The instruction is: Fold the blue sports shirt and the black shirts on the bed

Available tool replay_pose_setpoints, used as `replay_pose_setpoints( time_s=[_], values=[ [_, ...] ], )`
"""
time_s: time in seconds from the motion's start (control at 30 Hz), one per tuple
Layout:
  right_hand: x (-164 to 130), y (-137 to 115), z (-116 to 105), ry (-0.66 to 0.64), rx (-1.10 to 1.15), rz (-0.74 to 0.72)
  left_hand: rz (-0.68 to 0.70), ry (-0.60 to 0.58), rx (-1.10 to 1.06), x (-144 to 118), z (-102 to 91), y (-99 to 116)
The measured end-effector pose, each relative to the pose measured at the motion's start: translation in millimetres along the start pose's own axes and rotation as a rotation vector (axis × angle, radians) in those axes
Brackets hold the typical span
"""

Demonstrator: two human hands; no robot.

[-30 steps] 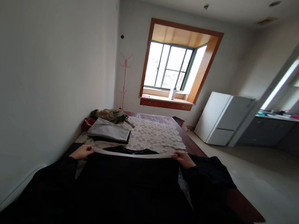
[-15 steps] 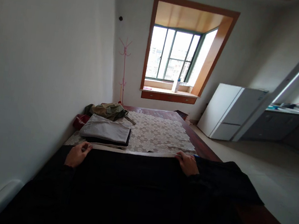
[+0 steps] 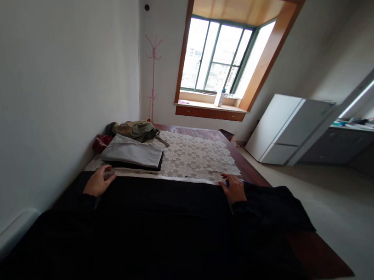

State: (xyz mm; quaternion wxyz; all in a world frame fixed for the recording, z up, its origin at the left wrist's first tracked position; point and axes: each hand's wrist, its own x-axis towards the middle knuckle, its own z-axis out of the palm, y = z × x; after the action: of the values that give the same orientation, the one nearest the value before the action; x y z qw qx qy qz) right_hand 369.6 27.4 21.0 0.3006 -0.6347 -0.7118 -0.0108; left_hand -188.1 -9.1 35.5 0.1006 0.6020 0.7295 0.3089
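Note:
A large black garment [image 3: 162, 220] with a white strip along its far edge lies spread across the table in front of me. My left hand [image 3: 99, 181] is at the left end of that strip, thumb and fingers apart in a loose curve. At the strip's right end is my right hand [image 3: 234, 189], fingers spread and resting on or just above the cloth. Neither hand grips the edge. Both dark sleeves blend into the black fabric, so the garment's outline near me is hard to make out.
Beyond the garment, a folded grey cloth [image 3: 133, 152] sits over black fabric, beside a green-brown bag [image 3: 134, 130] and a dark red item [image 3: 101, 143]. A lace tablecloth [image 3: 195, 155] covers part of the dark wooden table [image 3: 249, 167]. A wall [image 3: 60, 71] borders the left; a fridge [image 3: 275, 129] stands right.
Both hands have loosened from the white edge, their fingers parting where they pinched it before. The garment's edge stays nearly in place. My view has tipped slightly downward.

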Motion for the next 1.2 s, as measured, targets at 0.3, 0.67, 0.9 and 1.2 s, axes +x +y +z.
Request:
replay_pose_setpoints(
  time_s=[0.3, 0.67, 0.9, 1.2],
  values=[
    [-235.9, 14.0, -59.3, 0.020, 0.067, 0.283, -0.145, -0.052, 0.131, -212.6, -69.4, -10.7],
    [-296.1, -20.1, -62.2, -0.214, 0.672, 0.642, -0.428, -0.239, -0.214, -277.7, -69.6, -22.3],
    [-285.1, -32.2, -48.9, -0.122, 0.867, 0.689, -0.556, -0.178, -0.479, -281.6, -54.6, -26.9],
    [-287.2, -30.6, -33.7, 0.054, 1.153, 0.701, -0.511, -0.140, -0.508, -285.4, -48.0, -10.7]
  ],
)
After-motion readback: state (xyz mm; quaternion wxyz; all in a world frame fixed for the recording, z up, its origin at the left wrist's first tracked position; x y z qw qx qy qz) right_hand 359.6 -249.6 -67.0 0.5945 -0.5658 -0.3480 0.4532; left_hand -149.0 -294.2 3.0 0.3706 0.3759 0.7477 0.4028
